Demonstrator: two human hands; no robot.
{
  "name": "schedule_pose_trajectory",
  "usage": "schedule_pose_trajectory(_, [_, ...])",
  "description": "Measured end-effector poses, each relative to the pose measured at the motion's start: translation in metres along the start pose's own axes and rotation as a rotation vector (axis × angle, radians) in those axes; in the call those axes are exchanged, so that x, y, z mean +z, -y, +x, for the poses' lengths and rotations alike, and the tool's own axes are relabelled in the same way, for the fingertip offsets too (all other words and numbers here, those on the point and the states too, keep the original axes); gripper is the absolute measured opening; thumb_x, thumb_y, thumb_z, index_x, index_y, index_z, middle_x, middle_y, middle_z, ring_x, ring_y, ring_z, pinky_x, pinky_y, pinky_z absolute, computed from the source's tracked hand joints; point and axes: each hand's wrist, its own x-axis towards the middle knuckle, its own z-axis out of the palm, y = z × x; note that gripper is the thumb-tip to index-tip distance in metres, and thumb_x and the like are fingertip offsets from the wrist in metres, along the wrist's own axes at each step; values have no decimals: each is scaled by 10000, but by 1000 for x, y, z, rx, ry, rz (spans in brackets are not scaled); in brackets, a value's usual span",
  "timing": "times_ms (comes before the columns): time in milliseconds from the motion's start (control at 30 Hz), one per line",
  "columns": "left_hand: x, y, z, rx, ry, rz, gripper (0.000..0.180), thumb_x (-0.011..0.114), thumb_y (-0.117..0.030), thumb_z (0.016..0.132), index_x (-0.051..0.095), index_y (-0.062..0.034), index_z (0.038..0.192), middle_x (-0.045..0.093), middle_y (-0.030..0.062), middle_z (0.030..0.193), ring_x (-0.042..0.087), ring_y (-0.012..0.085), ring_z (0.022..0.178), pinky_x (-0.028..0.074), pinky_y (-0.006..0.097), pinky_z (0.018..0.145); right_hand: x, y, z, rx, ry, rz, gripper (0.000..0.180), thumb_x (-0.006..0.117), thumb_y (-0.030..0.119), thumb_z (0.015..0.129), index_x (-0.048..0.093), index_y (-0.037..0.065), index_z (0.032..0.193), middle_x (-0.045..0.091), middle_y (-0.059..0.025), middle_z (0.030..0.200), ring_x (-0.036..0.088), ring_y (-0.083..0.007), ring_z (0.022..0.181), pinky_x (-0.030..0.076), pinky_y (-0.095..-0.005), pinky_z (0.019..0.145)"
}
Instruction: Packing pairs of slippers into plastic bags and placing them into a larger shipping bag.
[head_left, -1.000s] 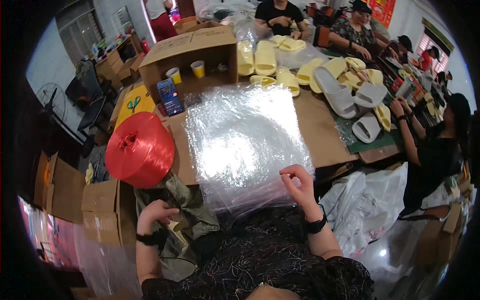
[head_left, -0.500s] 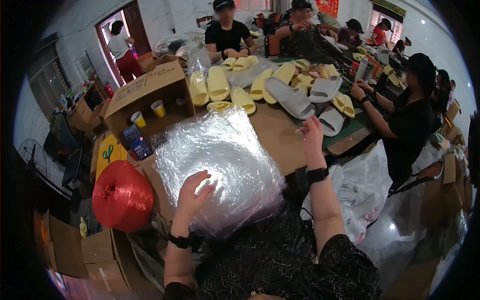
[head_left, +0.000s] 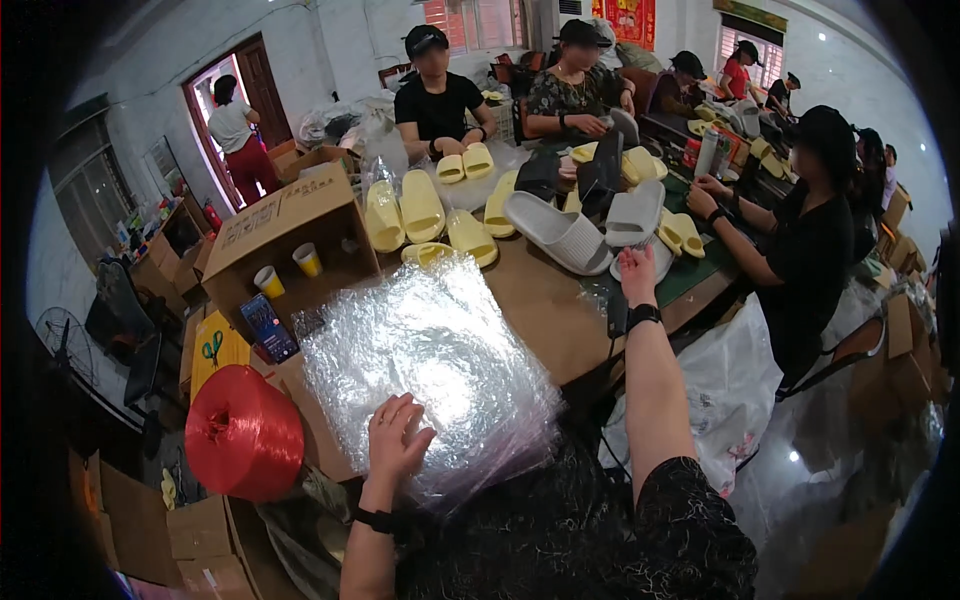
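Right hand point(head_left: 636, 278) is at the near light-grey, round-toed slide sandal point(head_left: 661, 263), fingers partly curled and covering part of it. Can't tell from here if they're clamped on it or only touching. Left hand point(head_left: 397, 440) is over the near part of a square stack of clear, glossy plastic film point(head_left: 450, 370), fingers spread and slightly bent, nothing visibly gripped. Hands are well apart.

Risks as I read them:
- Slip at the right: the slide looks like smooth moulded foam and my own hand hides the contact. A shallow pinch could lose it.
- Snag: the upper grey slide with the wide strap point(head_left: 636, 212) overlaps it in this view, and the long grey slide with a ridged surface point(head_left: 560, 235) is just beside. Pulling sideways could drag either.
- Film: thin, wrinkled, probably clingy. If my left hand presses and slides, I'd expect several sheets to shift together. Glare washes out the middle, so single edges are hard to pick.
- Left flank: the fat red spool of shiny plastic twine point(head_left: 244, 432) is near the film. A wide elbow could knock it.

Other shapes: chunky matte pale-yellow slides point(head_left: 422, 205) stand and lie in a row behind the film; stiff open brown cardboard box point(head_left: 285, 215) at the left; flat brown cardboard covers the tabletop point(head_left: 545, 320).
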Motion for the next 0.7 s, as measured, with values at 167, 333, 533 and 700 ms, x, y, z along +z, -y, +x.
schedule_pose_trajectory(167, [-4, -8, 0, -13, -10, 2, 416, 754, -336, 778, 679, -88, 1103, 616, 115, 1309, 505, 389, 1263, 384, 495, 1058, 37, -16, -38, -10, 144, -63, 854, 571, -90, 881, 152, 122, 1595, 568, -153, 1143, 586, -228, 979, 491, -348, 851])
schedule_pose_trajectory(333, [-5, -7, 4, 29, -9, 23, 404, 752, -306, 782, 667, -97, 1117, 613, 121, 1301, 511, 384, 1251, 388, 482, 1055, 72, -43, -85, 55, 224, -54, 905, 591, -89, 873, 105, 111, 1610, 534, -205, 1295, 550, -221, 1032, 464, -351, 896])
schedule_pose_trajectory(533, [-4, -6, 2, 19, -8, 22, 406, 757, -315, 793, 668, -102, 1127, 617, 108, 1304, 511, 379, 1258, 385, 479, 1060, 94, -80, -158, 216, 271, -25, 906, 588, -85, 859, 112, 96, 1609, 436, -219, 1424, 527, -237, 1141, 456, -333, 947])
schedule_pose_trajectory(700, [-3, -7, 1, 20, -9, 15, 413, 749, -293, 788, 667, -84, 1134, 611, 127, 1308, 511, 386, 1258, 377, 484, 1066, 106, -83, -207, 158, 310, -332, 867, 593, -47, 862, 136, 35, 1594, 415, -223, 1435, 507, -231, 1188, 436, -326, 1001])
